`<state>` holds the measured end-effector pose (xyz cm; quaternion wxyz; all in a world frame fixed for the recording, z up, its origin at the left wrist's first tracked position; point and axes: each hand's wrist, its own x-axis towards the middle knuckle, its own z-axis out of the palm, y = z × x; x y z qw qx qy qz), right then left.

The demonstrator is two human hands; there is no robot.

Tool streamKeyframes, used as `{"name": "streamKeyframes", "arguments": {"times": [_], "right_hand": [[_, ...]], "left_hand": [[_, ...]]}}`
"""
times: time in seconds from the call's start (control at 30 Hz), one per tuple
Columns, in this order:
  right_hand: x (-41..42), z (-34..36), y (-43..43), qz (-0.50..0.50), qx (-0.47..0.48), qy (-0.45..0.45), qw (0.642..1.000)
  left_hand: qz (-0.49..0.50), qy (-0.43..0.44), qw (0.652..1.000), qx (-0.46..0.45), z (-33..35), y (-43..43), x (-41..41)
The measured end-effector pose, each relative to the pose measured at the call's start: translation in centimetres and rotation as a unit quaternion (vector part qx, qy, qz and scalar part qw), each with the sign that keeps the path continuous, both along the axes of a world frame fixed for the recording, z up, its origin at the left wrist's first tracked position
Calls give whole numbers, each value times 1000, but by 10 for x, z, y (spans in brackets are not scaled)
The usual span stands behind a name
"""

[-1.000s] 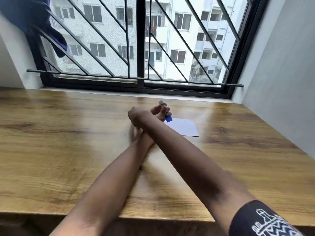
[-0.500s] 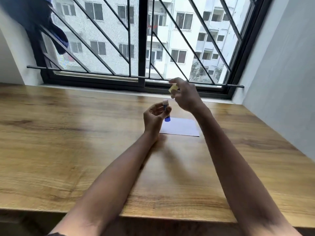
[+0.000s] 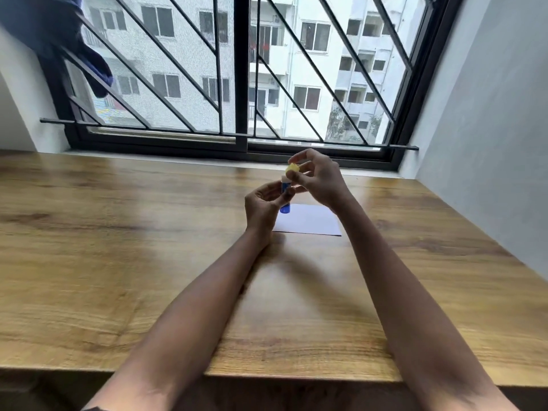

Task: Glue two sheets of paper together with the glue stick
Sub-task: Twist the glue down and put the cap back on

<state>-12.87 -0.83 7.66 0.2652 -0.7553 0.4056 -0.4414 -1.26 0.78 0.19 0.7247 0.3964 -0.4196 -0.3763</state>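
My left hand [image 3: 262, 207] holds a blue glue stick [image 3: 285, 200] upright above the wooden table [image 3: 118, 247], its white tip showing at the top. My right hand [image 3: 318, 178] pinches the stick's yellow cap [image 3: 292, 168] just above and right of that tip; cap and tip are close, and I cannot tell whether they touch. White paper [image 3: 311, 222] lies flat on the table right behind my hands; whether it is one sheet or two stacked sheets is not visible.
A barred window [image 3: 243, 84] runs along the table's far edge. A grey wall [image 3: 489, 143] closes the right side. A dark blue cloth [image 3: 59, 34] hangs at the upper left. The table's front edge [image 3: 296, 378] lies under my forearms.
A second ago my arms were crossed with both hands on the glue stick. They uncrossed and the right hand lifted the yellow cap off; it now sits lower, near the tip.
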Motion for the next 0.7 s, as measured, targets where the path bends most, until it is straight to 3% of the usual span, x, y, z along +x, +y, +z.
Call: {"name": "streamKeyframes", "arguments": {"times": [0.27,0.53,0.7], "right_hand": [[5,0,5,-41,-118,102,987],[21,0,6,-92,-120,175,973],[21,-6,6,-100,-108,151,978]], "left_hand": [[31,-15,999,-5,0,2,-2],[77,-2,997,24,-1,0,-1],[83,-3,996,23,1,1,0]]}}
